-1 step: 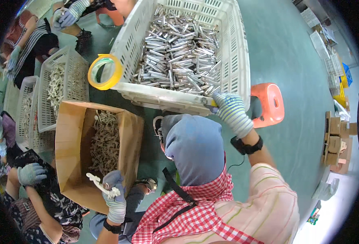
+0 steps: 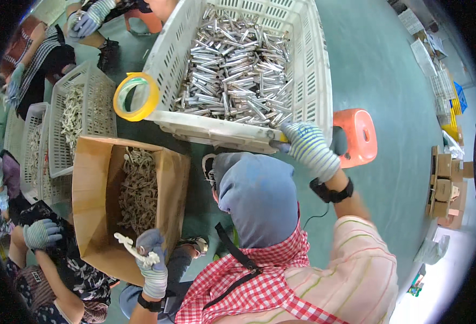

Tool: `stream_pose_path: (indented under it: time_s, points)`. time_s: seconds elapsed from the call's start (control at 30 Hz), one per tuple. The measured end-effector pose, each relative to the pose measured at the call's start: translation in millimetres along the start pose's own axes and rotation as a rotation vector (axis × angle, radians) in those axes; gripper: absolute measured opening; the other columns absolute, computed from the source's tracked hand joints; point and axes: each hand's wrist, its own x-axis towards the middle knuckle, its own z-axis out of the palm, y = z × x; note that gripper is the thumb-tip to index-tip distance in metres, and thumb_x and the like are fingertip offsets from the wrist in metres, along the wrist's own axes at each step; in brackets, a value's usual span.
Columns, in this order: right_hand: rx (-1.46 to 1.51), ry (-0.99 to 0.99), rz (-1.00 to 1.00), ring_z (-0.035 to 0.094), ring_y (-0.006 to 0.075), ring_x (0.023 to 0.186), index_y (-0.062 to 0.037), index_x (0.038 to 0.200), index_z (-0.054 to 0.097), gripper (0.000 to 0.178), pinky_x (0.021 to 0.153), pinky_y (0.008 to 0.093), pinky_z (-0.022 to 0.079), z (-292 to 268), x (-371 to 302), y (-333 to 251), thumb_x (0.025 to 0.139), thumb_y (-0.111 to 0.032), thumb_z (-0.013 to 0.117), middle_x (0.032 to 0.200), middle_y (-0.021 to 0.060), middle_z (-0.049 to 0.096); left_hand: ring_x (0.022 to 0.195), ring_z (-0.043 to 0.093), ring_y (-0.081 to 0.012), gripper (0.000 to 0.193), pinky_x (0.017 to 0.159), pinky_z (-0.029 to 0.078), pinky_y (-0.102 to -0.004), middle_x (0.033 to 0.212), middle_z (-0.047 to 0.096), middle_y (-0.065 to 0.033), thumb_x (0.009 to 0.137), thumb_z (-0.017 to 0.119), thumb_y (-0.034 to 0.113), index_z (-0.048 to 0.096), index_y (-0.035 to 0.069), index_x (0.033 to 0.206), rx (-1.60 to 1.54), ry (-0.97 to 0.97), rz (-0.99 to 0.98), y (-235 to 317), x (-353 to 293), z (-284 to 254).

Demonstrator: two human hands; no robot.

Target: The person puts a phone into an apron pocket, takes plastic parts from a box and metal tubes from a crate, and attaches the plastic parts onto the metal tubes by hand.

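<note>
My left hand [image 2: 154, 263], in a striped grey-palmed glove, is closed on a pale branched plastic piece [image 2: 123, 241], held above the near edge of an open cardboard box [image 2: 95, 200]. Similar-looking pale pieces [image 2: 138, 189] lie heaped in that box. At the near right corner of a white crate [image 2: 216, 125], my right hand [image 2: 311, 150] wears the same kind of glove. Its fingers are closed around a small tool with a yellow part [image 2: 283, 138]; most of it is hidden. Many short shiny metal tubes [image 2: 238, 70] fill the crate.
A yellow tape roll [image 2: 150, 97] hangs at the crate's left corner. An orange stool [image 2: 357, 137] stands right of it. More white crates [image 2: 101, 108] with pale pieces are at the left. Gloved co-workers [image 2: 42, 233] sit along the left side. Cardboard boxes [image 2: 444, 189] are stacked far right.
My right hand and wrist have shifted slightly right and down, still by the crate's rim. My left hand has barely moved, with the pale piece still in it.
</note>
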Motion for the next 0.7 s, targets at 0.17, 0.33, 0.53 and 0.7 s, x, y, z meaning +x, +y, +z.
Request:
stream_pose_path:
  time_s: [0.17,0.33,0.53,0.7]
  points:
    - [0.451,-0.159,-0.531,0.065,0.0355,0.089,-0.0093,0.11,0.065,0.038,0.077,0.0432,0.05,-55,39,18,0.093,-0.042,0.053,0.09,0.02,0.067,0.088,0.061,-0.028,0.016,0.08,0.049,-0.0387,0.097,0.064,-0.0121,0.086,0.054,0.008,0.061,0.002,0.1,-0.047,0.155,0.018,39,4,5]
    - [0.212,-0.113,-0.228,0.065,0.0325,0.09,-0.0066,0.105,0.067,0.036,0.079,0.0393,0.051,-75,131,35,0.092,-0.038,0.056,0.095,0.0164,0.069,0.091,0.061,-0.0268,0.02,0.08,0.051,-0.0362,0.106,0.059,-0.0169,0.085,0.063,0.021,0.062,0.004,0.095,0.032,-0.036,0.041,23,3,-6]
    - [0.033,-0.281,-0.353,0.065,0.0333,0.084,-0.0032,0.103,0.067,0.036,0.079,0.0407,0.05,-6,230,31,0.086,-0.034,0.062,0.094,0.0166,0.069,0.089,0.059,-0.0253,0.021,0.079,0.051,-0.0351,0.104,0.058,-0.014,0.085,0.064,0.022,0.06,0.004,0.096,-0.093,-0.022,0.104,40,7,-4]
    - [-0.075,-0.481,-0.303,0.066,0.0353,0.086,-0.0019,0.106,0.067,0.041,0.081,0.0435,0.051,70,247,31,0.082,-0.035,0.065,0.098,0.0195,0.069,0.091,0.059,-0.0257,0.026,0.079,0.051,-0.0359,0.105,0.058,-0.0147,0.088,0.063,0.028,0.059,0.004,0.099,-0.088,-0.051,0.048,42,8,-2]
